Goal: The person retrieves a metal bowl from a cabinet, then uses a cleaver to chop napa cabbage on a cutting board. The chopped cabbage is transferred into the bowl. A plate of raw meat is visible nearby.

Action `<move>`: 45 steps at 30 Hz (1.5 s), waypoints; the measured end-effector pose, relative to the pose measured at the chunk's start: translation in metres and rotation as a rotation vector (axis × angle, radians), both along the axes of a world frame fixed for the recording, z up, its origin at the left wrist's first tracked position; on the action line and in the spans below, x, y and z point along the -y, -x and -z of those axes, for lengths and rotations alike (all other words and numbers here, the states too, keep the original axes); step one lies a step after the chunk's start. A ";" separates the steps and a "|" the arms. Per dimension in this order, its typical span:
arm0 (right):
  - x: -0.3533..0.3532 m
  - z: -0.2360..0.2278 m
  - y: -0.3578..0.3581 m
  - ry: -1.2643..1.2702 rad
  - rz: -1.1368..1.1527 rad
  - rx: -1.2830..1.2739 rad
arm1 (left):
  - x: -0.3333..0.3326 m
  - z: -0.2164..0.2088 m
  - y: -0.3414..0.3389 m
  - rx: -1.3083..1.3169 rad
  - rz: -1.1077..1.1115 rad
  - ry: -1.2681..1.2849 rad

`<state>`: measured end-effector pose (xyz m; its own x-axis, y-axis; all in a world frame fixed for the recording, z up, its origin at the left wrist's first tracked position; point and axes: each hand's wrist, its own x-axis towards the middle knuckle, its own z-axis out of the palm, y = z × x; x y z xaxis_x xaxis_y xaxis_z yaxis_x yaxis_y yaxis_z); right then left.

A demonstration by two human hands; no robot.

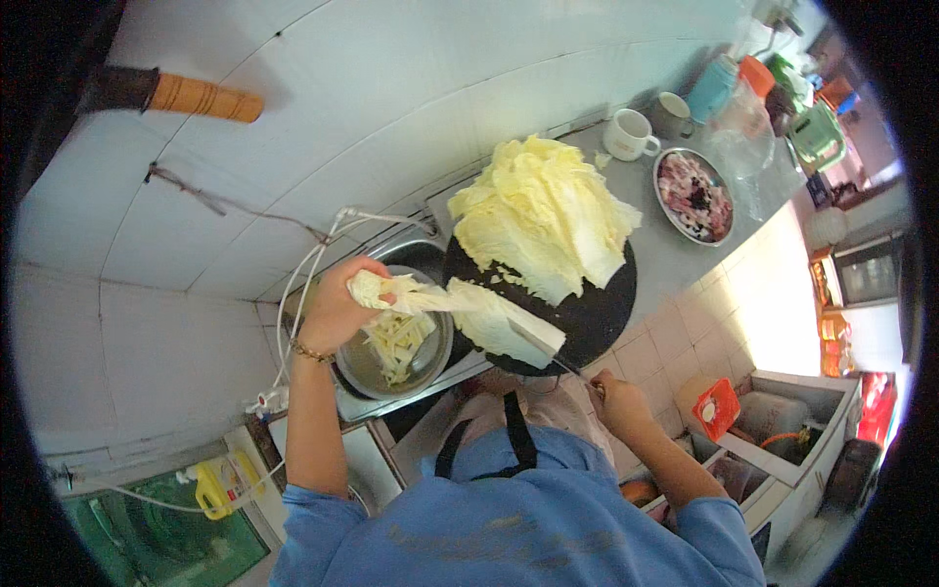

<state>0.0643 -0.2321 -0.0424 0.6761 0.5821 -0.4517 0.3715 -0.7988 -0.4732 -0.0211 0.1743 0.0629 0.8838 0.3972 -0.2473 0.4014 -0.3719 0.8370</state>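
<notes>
1. Left hand (335, 311): fingers curled around pale cabbage pieces (416, 296), held above the sink side, their far end toward the board.
2. Metal bowl (439, 360), below that hand, in the sink; cut strips (396, 342) inside.
3. White-stemmed leaf (489, 326) near the board's left edge, knife (533, 338) blade over its right end.
4. Large pile of yellow leaves (548, 215), at the back of a dark round board (602, 318) and partly past its edge.
5. Right hand (614, 399): closed round the knife's handle, in front of the board.
6. White mug (626, 135), then plate (706, 241) of raw meat (693, 191), on the counter.
</notes>
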 end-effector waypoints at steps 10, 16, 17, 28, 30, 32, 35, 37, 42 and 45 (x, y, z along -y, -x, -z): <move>-0.003 -0.006 0.001 0.029 -0.013 0.075 | -0.036 0.128 0.071 -0.300 -0.159 -0.413; -0.003 -0.015 -0.001 -0.062 0.029 0.048 | 0.036 0.169 0.057 -0.091 -0.205 -0.083; -0.004 -0.018 0.000 -0.121 0.046 0.041 | 0.057 0.168 0.050 -0.078 -0.277 0.077; -0.026 -0.045 -0.010 -0.247 0.150 0.026 | 0.125 0.147 -0.007 0.125 -0.271 -0.332; -0.043 -0.048 -0.020 -0.292 0.077 0.034 | 0.127 0.148 -0.009 0.192 -0.234 -0.366; -0.063 -0.050 -0.032 -0.285 -0.024 0.050 | 0.132 0.147 -0.013 0.256 -0.179 -0.312; -0.090 -0.048 -0.046 -0.288 -0.171 0.143 | 0.138 0.146 -0.021 0.267 -0.129 -0.286; -0.100 -0.047 -0.054 -0.235 -0.239 0.191 | 0.139 0.144 -0.024 0.249 -0.130 -0.280; -0.113 -0.049 -0.059 -0.106 -0.307 0.218 | 0.142 0.147 -0.018 0.306 -0.033 -0.450; -0.117 -0.052 -0.061 -0.047 -0.307 0.172 | 0.145 0.152 -0.017 0.311 -0.006 -0.439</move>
<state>0.1248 -0.1148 0.0094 0.5299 0.7876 -0.3146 0.6684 -0.6162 -0.4167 -0.0044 0.0296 -0.0892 0.8865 0.4093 0.2158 0.1623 -0.7120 0.6832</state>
